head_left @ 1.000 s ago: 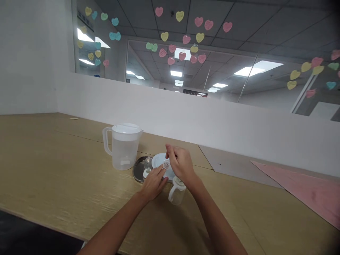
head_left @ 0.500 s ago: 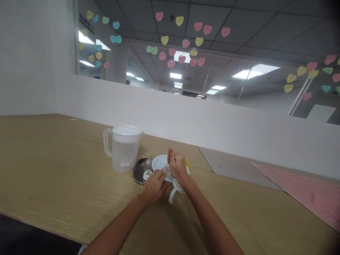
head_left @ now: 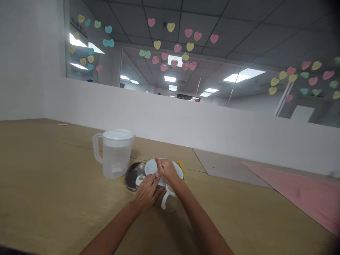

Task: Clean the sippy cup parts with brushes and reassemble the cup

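Above the front of a white plate (head_left: 150,166), both hands meet at a small clear piece (head_left: 158,174). My left hand (head_left: 146,189) has its fingertips pressed against this piece from the left. My right hand (head_left: 168,171) is closed around something too small and hidden to name, with the thumb up. A clear cup with a white handle (head_left: 170,202) stands just below the right wrist. Left of the plate, a round metal tray (head_left: 130,177) bears a clear rounded part (head_left: 141,169) and a white ring-shaped part (head_left: 139,180).
A lidded translucent pitcher (head_left: 116,156) with clear liquid stands left of the tray. Something yellow (head_left: 181,166) lies behind the plate's right side. A pink sheet (head_left: 300,194) covers the right of the table. A white wall (head_left: 170,122) rises behind.
The view has shifted, so everything on the table appears further left and slightly lower. Both hands remain together over the plate at the small clear piece.
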A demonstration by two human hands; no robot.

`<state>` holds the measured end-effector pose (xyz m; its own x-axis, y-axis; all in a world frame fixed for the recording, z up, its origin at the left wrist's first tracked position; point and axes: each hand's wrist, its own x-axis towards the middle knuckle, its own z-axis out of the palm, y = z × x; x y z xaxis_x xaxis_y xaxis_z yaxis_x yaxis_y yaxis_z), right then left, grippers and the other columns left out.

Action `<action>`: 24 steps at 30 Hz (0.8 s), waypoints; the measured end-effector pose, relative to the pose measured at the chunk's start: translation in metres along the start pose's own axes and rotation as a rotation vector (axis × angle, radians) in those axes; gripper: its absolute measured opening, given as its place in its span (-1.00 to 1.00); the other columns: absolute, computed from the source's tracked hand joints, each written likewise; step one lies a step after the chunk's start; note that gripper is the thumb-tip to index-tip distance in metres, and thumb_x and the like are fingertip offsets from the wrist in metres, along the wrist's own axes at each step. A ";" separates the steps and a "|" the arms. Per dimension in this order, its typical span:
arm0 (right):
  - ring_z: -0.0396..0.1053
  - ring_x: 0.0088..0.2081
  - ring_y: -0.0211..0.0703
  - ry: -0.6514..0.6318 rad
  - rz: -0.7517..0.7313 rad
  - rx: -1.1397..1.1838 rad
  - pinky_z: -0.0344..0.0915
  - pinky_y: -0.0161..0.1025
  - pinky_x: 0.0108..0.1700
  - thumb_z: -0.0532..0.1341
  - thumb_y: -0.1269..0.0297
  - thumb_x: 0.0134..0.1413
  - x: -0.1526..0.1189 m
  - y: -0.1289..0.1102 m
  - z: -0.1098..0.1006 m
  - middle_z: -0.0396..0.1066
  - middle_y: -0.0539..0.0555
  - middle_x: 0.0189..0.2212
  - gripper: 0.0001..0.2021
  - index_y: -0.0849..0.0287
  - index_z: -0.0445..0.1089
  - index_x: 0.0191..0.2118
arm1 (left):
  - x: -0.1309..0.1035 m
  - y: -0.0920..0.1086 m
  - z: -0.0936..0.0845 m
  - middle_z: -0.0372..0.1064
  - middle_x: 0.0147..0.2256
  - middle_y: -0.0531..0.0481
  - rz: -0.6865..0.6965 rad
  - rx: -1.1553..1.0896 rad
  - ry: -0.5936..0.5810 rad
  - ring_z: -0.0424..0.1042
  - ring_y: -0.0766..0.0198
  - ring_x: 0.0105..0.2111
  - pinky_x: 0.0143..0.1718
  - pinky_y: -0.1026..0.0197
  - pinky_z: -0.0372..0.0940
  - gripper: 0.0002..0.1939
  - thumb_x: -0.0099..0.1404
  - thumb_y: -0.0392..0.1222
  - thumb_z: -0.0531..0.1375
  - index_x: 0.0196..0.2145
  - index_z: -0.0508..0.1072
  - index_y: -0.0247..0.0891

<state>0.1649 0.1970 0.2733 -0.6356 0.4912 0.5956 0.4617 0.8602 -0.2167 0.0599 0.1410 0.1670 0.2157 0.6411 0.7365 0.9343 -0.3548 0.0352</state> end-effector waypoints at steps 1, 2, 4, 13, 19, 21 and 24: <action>0.20 -0.54 -0.29 -0.020 -0.005 -0.026 0.04 -0.32 -0.43 -0.24 0.12 0.29 0.000 0.000 0.000 0.35 0.04 -0.62 -0.44 0.20 0.31 -0.58 | -0.001 -0.001 0.002 0.32 -0.09 -0.21 0.010 0.003 0.021 0.31 0.05 -0.12 -0.07 -0.03 0.28 -0.66 0.34 -0.07 -0.01 -0.04 0.31 -0.32; 0.21 -0.54 -0.30 -0.046 -0.015 -0.063 0.05 -0.32 -0.42 -0.22 0.14 0.29 0.001 0.000 0.000 0.37 0.04 -0.60 -0.45 0.20 0.33 -0.56 | -0.002 -0.002 0.005 0.33 -0.10 -0.21 0.021 0.006 0.041 0.31 0.06 -0.11 -0.07 -0.03 0.28 -0.67 0.35 -0.08 -0.02 -0.04 0.31 -0.31; 0.25 -0.51 -0.29 -0.094 -0.054 -0.135 0.06 -0.32 -0.40 -0.19 0.17 0.30 0.001 0.002 0.002 0.41 0.04 -0.57 -0.49 0.20 0.37 -0.50 | -0.004 -0.004 0.011 0.34 -0.09 -0.22 0.049 0.026 0.082 0.33 0.05 -0.11 -0.09 -0.02 0.30 -0.66 0.35 -0.06 -0.01 -0.05 0.33 -0.31; 0.30 -0.39 -0.21 -0.065 -0.237 -0.317 0.20 -0.29 -0.38 -0.03 0.35 0.23 0.000 0.016 0.011 0.38 0.06 -0.39 -0.78 0.18 0.35 -0.21 | -0.007 -0.010 0.017 0.31 -0.01 -0.24 -0.008 0.114 0.151 0.33 0.10 -0.02 -0.11 0.11 0.33 -0.55 0.38 -0.06 -0.09 0.13 0.15 -0.34; 0.33 -0.28 -0.16 -0.080 -0.195 -0.393 0.27 -0.29 -0.42 0.02 0.31 0.19 -0.004 0.020 0.015 0.35 0.10 -0.25 -0.81 0.12 0.32 -0.14 | -0.006 -0.005 0.014 0.35 -0.04 -0.20 0.022 0.037 0.164 0.36 0.08 -0.07 -0.09 0.08 0.31 -0.58 0.35 -0.01 -0.03 0.06 0.26 -0.28; 0.34 -0.26 -0.15 -0.102 -0.168 -0.414 0.28 -0.28 -0.42 -0.01 0.25 0.21 -0.005 0.016 0.012 0.34 0.13 -0.21 -0.80 0.13 0.31 -0.17 | -0.005 -0.002 0.012 0.36 -0.06 -0.19 0.021 0.011 0.159 0.36 0.10 -0.09 -0.10 0.08 0.31 -0.61 0.35 -0.02 -0.03 0.02 0.30 -0.27; 0.37 -0.27 -0.12 -0.146 -0.094 -0.419 0.31 -0.23 -0.40 -0.07 0.16 0.23 -0.006 0.009 0.005 0.35 0.16 -0.20 -0.71 0.17 0.32 -0.18 | -0.003 0.001 0.009 0.37 -0.08 -0.19 0.032 0.010 0.148 0.37 0.10 -0.11 -0.11 0.08 0.32 -0.64 0.35 -0.03 -0.03 -0.03 0.32 -0.29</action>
<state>0.1695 0.2031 0.2638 -0.7537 0.4535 0.4757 0.5890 0.7871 0.1829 0.0629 0.1452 0.1590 0.2018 0.5219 0.8288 0.9305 -0.3663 0.0041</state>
